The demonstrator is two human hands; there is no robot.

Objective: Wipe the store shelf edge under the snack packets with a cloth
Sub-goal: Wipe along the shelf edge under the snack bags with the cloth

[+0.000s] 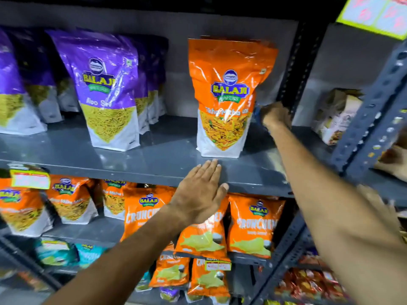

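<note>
A grey metal shelf [154,155] carries purple snack packets [105,91] on the left and one orange snack packet [224,100] to the right. My left hand [202,190] lies flat and open on the shelf's front edge [132,175], just below the orange packet. My right hand [276,116] reaches deep onto the shelf to the right of the orange packet, closed around a blue cloth [257,112] of which only a small part shows. The hand sits against the dark rear upright.
A perforated grey upright [372,111] stands at the right, with a boxed product [337,119] beyond it. Lower shelves hold orange packets [251,225] and a yellow price tag [30,179]. A yellow sign [374,14] hangs at top right.
</note>
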